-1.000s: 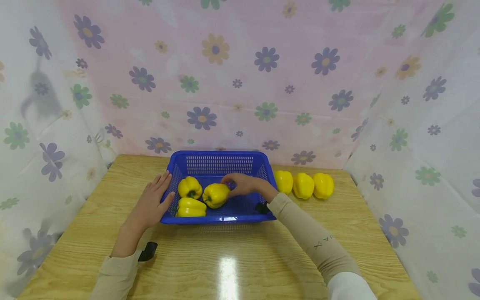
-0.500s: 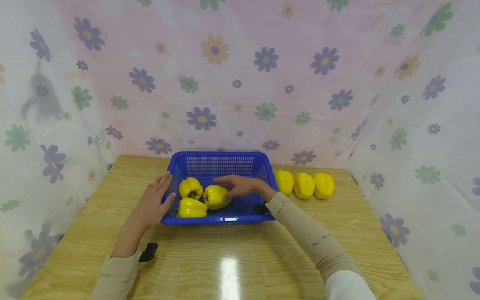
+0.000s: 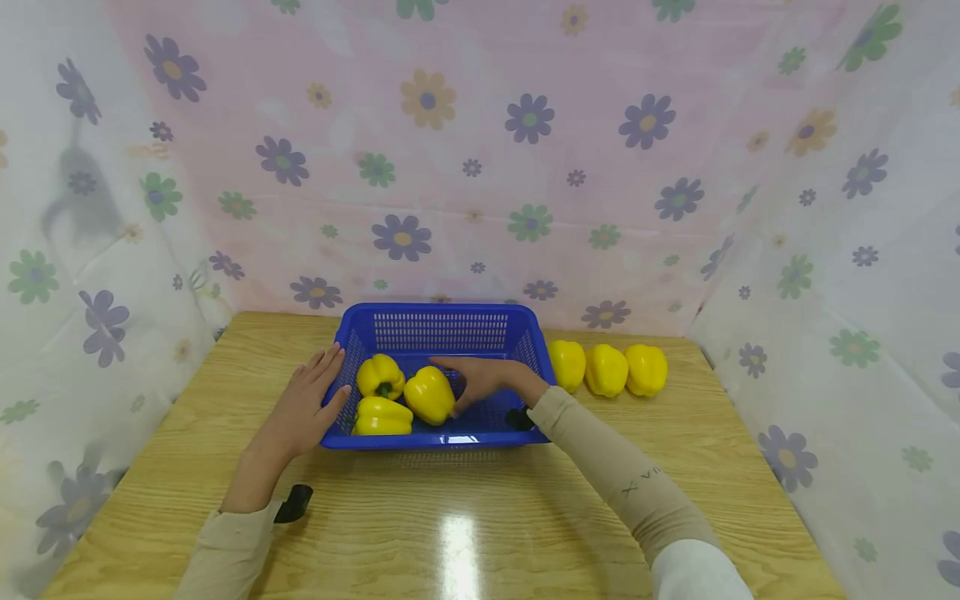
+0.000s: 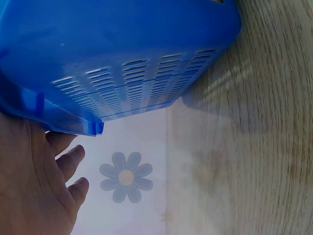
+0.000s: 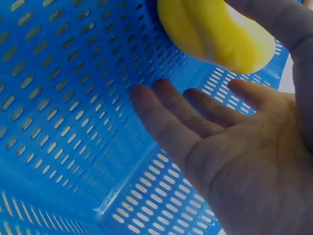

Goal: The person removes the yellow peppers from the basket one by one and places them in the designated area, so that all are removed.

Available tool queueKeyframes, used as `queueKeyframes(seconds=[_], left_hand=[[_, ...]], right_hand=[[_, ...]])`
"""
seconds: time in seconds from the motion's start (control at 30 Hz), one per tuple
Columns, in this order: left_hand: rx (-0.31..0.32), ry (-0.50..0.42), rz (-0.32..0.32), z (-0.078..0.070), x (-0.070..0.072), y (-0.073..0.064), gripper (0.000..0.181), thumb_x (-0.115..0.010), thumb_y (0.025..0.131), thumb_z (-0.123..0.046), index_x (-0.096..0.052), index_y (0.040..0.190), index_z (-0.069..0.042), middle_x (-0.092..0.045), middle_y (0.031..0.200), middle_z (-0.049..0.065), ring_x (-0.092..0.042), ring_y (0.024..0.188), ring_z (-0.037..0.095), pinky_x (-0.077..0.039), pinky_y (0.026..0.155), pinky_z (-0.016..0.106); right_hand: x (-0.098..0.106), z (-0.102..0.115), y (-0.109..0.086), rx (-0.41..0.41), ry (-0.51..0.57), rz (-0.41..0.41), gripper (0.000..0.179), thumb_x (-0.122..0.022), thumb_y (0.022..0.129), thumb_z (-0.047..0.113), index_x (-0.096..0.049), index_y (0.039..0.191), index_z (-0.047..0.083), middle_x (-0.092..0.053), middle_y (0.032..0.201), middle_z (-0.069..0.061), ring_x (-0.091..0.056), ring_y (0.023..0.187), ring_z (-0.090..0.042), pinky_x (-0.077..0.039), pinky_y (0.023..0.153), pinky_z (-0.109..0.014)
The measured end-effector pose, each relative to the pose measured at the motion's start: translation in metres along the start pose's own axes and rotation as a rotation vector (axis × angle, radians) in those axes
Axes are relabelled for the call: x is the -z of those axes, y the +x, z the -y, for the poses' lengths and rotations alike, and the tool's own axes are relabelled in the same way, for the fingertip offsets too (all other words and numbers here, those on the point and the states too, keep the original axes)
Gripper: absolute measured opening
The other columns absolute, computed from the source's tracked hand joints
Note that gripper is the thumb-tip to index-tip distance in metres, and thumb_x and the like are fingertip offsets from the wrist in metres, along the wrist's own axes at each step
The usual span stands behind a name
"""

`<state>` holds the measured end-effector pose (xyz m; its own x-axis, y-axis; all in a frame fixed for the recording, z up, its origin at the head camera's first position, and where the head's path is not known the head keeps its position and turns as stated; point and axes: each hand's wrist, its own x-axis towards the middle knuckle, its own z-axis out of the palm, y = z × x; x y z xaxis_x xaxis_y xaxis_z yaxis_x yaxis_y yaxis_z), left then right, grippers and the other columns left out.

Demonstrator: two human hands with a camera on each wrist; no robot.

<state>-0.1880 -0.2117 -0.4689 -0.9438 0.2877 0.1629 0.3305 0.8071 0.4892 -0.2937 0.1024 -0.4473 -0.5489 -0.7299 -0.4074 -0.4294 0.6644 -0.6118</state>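
Note:
Three yellow bell peppers lie in the left and middle parts of a blue basket (image 3: 438, 312): one at the back left (image 3: 380, 377), one at the front left (image 3: 382, 416) and one nearer the middle (image 3: 430, 395). My right hand (image 3: 483, 377) is inside the basket, just right of the middle bell pepper. Its thumb reaches that bell pepper (image 5: 215, 34) in the right wrist view, while the other fingers are extended and apart from it. My left hand (image 3: 303, 400) rests on the basket's left rim, fingers extended; the left wrist view shows the fingers (image 4: 73, 161) beside the basket's outer wall.
Right of the basket, three more yellow bell peppers stand in a row (image 3: 567, 367) (image 3: 607, 370) (image 3: 647, 370) on the wooden table (image 3: 375, 525). A flower-patterned curtain (image 3: 480, 208) encloses the table at the back and both sides.
The middle bell pepper has turned, its stem end swinging from the left toward the front right. My right hand has shifted slightly toward the front. My left hand stays on the rim.

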Motion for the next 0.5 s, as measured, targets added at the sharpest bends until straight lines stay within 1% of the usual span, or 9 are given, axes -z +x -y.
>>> queueKeyframes(seconds=[0.1, 0.2, 0.33, 0.5], left_hand=[[-0.003, -0.001, -0.001, 0.0, 0.0, -0.0001, 0.065, -0.042, 0.109, -0.033, -0.023, 0.159, 0.006, -0.018, 0.167, 0.023, -0.012, 0.154, 0.049, -0.009, 0.121, 0.069], [-0.004, 0.001, -0.003, -0.0003, 0.0, -0.0003, 0.065, -0.042, 0.109, -0.033, -0.024, 0.159, 0.006, -0.018, 0.167, 0.023, -0.013, 0.153, 0.049, -0.009, 0.12, 0.07], [-0.001, 0.001, 0.0, -0.0008, 0.0, -0.0007, 0.065, -0.041, 0.11, -0.033, -0.023, 0.159, 0.005, -0.018, 0.168, 0.023, -0.013, 0.153, 0.049, -0.009, 0.121, 0.069], [-0.002, -0.01, 0.001, -0.0015, 0.0005, -0.0008, 0.065, -0.042, 0.109, -0.032, -0.023, 0.159, 0.005, -0.018, 0.168, 0.023, -0.013, 0.153, 0.049, -0.008, 0.121, 0.069]], right_hand=[[-0.0004, -0.0007, 0.0017, 0.031, 0.006, -0.006, 0.102, -0.082, 0.086, 0.013, -0.017, 0.165, 0.013, -0.025, 0.167, -0.012, -0.032, 0.151, -0.032, -0.034, 0.121, -0.046], [-0.0006, -0.0029, 0.0044, 0.062, 0.012, -0.018, 0.098, -0.082, 0.086, 0.011, -0.023, 0.164, 0.014, -0.03, 0.165, -0.011, -0.038, 0.147, -0.033, -0.037, 0.119, -0.046], [0.0001, -0.0057, 0.0071, 0.093, 0.059, -0.027, 0.091, -0.081, 0.085, 0.008, -0.032, 0.161, 0.013, -0.036, 0.162, -0.011, -0.042, 0.143, -0.034, -0.039, 0.117, -0.047], [0.0005, -0.0083, 0.0091, 0.076, 0.124, -0.022, 0.087, -0.082, 0.084, 0.009, -0.037, 0.158, 0.014, -0.039, 0.16, -0.012, -0.043, 0.142, -0.034, -0.04, 0.117, -0.047]])
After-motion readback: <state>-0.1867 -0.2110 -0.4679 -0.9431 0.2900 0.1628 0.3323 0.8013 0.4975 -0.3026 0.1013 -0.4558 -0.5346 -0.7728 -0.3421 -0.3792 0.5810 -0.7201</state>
